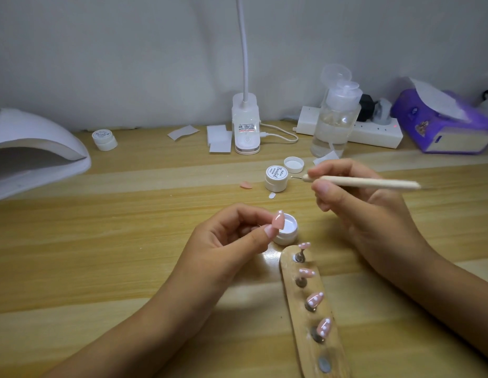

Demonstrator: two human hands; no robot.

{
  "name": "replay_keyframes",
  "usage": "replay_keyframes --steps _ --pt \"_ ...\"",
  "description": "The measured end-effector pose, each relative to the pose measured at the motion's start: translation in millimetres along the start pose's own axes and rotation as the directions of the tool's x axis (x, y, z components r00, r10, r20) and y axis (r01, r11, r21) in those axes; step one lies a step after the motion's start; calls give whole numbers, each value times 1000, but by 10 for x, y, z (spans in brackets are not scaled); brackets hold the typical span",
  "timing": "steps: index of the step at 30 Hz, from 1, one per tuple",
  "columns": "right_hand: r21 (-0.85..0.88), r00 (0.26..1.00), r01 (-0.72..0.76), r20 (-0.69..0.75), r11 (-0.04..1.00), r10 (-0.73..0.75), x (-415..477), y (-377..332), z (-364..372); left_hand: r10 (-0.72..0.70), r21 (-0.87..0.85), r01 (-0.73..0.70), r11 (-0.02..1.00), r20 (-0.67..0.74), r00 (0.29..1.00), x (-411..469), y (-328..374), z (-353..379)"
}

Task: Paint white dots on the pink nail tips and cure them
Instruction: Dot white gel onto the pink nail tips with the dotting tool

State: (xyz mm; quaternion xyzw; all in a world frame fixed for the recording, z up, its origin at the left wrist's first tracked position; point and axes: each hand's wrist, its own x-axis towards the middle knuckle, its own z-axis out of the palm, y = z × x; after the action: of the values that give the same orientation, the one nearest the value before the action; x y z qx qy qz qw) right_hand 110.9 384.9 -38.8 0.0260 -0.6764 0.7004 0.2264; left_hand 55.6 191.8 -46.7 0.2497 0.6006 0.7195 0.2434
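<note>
- Near edge of the surface (pixel 101 241): wooden holder strip (pixel 303 346) carrying four dotted nail tips (pixel 315 298) on stands, white dots visible on all four. Nearest magnet spot (pixel 324 364) has no tip.
- Left hand (pixel 229 236), just past the strip's far end: thumb and index finger pinch a fifth pink nail tip (pixel 279 218), held up off the surface. Other fingers are curled in. Can't tell if this tip has any dots.
- Open pot of white gel (pixel 288 231) sits directly behind the held tip, just beside the strip's far end.
- Right hand (pixel 354 197), right of centre: fingers wrapped round the dotting tool (pixel 368 182) in a pen grip. The tool is in the air with its metal point aimed left, apart from both pot and held tip.
- Mid-surface: closed white jar (pixel 276 178), loose lid (pixel 294 164) behind it, a stray pink tip (pixel 246 185) to its left.
- Left edge: curing lamp (pixel 33 148), mouth facing in.
- Far edge: clip lamp base (pixel 246 132), pump bottle (pixel 337 115), power strip (pixel 373 132).
- Read: last tip of five is being dotted; curing not started.
- Next likely needs: load the point in the pot, light steady touches on the held tip, seat it on the free spot, then move the strip under the lamp.
</note>
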Motion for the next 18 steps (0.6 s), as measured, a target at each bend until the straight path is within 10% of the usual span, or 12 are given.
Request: replay_keyframes --steps 9,18 --pt "-439 991 90 132 894 -35 -50 98 26 -5 -29 4 1000 -39 999 30 -55 -44" --pt "-476 983 103 185 873 -15 -35 122 32 -6 -37 4 999 -33 999 34 -67 -52"
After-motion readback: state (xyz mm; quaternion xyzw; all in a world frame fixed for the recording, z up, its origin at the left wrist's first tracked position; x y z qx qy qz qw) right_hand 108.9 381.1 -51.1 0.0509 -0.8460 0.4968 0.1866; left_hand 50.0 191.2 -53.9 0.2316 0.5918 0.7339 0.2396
